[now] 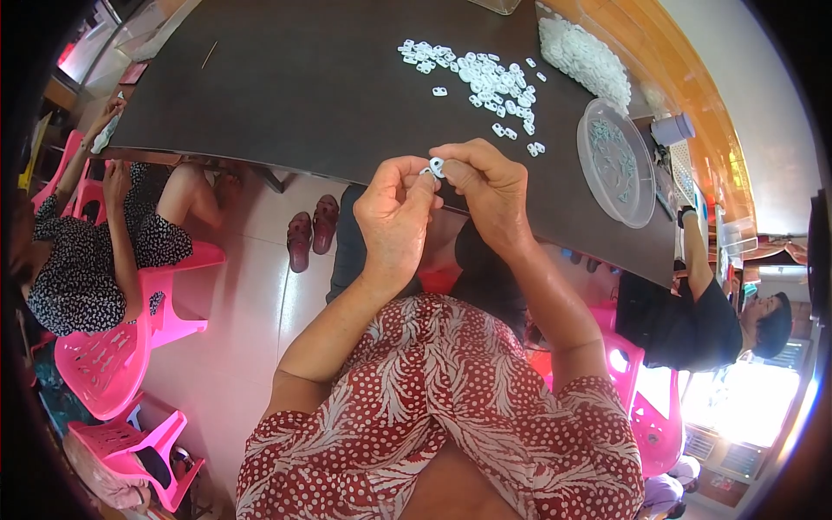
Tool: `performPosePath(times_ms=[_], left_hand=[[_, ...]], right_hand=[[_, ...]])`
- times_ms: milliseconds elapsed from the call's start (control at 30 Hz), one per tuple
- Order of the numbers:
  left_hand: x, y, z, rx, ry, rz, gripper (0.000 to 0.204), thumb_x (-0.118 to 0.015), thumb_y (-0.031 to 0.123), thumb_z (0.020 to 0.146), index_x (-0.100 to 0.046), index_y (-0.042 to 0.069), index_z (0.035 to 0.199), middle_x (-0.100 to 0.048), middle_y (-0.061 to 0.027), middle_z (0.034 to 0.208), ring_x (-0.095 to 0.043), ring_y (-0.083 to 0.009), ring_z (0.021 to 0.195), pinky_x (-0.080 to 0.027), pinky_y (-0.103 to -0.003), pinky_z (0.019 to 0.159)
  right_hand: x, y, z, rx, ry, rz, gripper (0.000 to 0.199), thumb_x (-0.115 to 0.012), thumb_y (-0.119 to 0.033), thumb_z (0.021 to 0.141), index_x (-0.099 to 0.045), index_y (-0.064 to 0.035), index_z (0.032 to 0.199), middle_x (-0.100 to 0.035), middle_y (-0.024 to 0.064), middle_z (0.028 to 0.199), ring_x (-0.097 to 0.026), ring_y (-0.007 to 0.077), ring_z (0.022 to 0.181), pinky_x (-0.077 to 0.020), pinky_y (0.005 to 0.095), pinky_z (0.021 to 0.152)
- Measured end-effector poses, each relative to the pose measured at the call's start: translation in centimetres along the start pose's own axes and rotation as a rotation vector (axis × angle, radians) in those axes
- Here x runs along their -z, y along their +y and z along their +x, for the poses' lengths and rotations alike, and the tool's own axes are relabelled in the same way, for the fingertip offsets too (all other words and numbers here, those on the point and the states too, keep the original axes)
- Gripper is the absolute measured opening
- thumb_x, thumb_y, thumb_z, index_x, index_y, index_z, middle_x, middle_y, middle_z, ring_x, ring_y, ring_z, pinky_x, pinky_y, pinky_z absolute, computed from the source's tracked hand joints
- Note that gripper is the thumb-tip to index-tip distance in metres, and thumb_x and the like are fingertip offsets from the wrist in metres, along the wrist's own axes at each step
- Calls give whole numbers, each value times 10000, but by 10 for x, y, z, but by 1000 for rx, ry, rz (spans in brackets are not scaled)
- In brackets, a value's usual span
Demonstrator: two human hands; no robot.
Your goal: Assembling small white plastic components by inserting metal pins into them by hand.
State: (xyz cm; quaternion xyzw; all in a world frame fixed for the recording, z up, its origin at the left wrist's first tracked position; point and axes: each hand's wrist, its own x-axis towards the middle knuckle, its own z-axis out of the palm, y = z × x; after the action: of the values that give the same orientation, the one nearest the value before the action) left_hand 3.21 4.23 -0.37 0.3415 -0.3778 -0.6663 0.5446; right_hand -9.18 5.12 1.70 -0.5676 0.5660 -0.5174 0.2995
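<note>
Both hands up together over the near edge of the desk (pixel 286 95). My right hand (pixel 492 192) pinches a small white plastic piece (pixel 437 166) between thumb and forefinger; my left hand (pixel 394 217) closes on it from the other side, fingertips pressed to its left end. Piece sits in the air between the two hands, just above the desk's near edge, not resting on anything.

Handling, as I judge it: very light, hard moulded plastic, stiff, smooth enough to slip if held loosely. Too small for a full grip; best taken by its outer edges with fingertips only, holes left free.

Further in on the dark desk top, a loose scatter of white pieces (pixel 485 82) of the same kind, well apart from my hands. Toward the far right corner, a heaped white pile (pixel 585 56). Near the right edge, a round clear tray (pixel 607 186) with a few small pale bits inside; cannot tell what they are.

A person in a dotted dress sits on pink chairs (pixel 113 364) at the left; another person in black at the right edge.
</note>
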Motion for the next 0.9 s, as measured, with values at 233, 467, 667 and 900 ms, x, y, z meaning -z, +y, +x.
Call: performPosePath(times_ms=[233,467,667,900], left_hand=[[0,1,1,-2,-47,-50,200,-535,-6,888,-559,-17,1087,-607,-44,822,-566,-62,651,-436,-170,525],[3,0,2,44,-84,-114,235,-544,-8,885,-553,-43,1116,-614,-66,813,-584,-81,641,-452,-184,517],[3,0,2,36,-50,-140,182,-541,-20,881,-577,-69,1053,-629,-85,819,-588,-90,637,-461,-188,523],[-3,7,5,56,70,-216,140,-544,-34,867,-581,-78,995,-639,-88,814,-603,-102,660,-494,-210,585]], right_hand=[[1,-8,0,-105,-10,73,77,-579,27,817,-636,13,867,-612,48,789,-578,83,701,-475,226,619],[1,1,-4,-53,-52,112,117,-560,34,839,-635,17,927,-620,7,807,-557,53,731,-458,195,633],[-2,1,-9,-107,-27,174,149,-573,37,811,-621,2,948,-581,63,802,-566,96,656,-466,232,600],[-9,2,-14,282,40,-200,319,-659,34,675,-627,-11,990,-592,92,885,-556,199,734,-462,294,639]])
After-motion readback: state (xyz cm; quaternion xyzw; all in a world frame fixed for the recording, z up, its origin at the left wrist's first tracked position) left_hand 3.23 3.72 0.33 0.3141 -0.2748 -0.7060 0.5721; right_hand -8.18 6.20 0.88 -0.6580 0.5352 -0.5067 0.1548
